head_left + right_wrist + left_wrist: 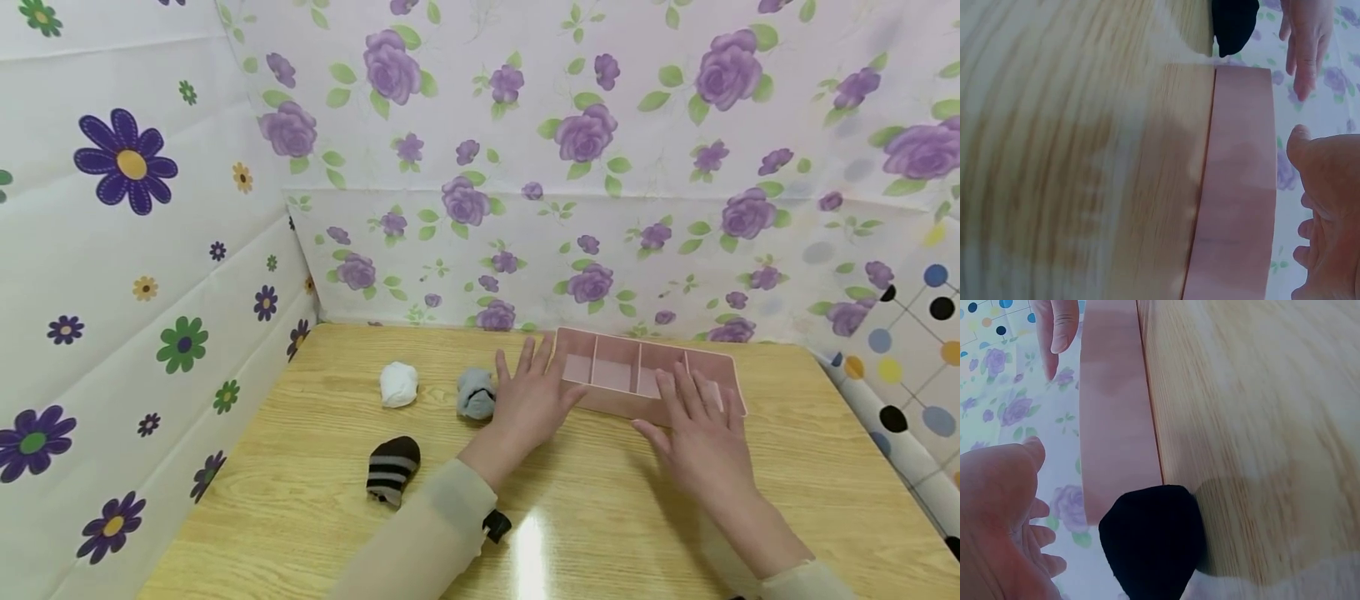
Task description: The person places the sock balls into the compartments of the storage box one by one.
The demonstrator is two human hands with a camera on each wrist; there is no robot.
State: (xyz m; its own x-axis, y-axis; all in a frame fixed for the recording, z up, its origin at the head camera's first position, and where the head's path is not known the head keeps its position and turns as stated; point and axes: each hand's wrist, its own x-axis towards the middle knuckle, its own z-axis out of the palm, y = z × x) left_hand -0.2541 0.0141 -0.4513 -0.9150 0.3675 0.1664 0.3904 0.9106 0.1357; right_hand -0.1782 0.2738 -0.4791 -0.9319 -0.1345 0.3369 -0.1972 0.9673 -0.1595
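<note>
In the head view, my left hand (531,398) is spread at the left end of a pink divided box (622,402), its fingers pointing away from me. My right hand (701,442) extends over the box's right front, fingers straight. Neither hand holds anything; whether either touches the box is unclear. A grey rolled sock (475,393) lies just left of my left hand. Further left are a white cloth bundle (398,384) and, closer to me, a black sock with grey stripes (393,468). In the left wrist view, a black fabric bundle (1154,544) is near the box's end.
The wooden table (300,500) meets a flower-patterned sheet (465,267) behind the box and another sheet (187,275) along the left. A dotted cloth (915,375) hangs at the right. A small black piece (497,526) shows by my left sleeve.
</note>
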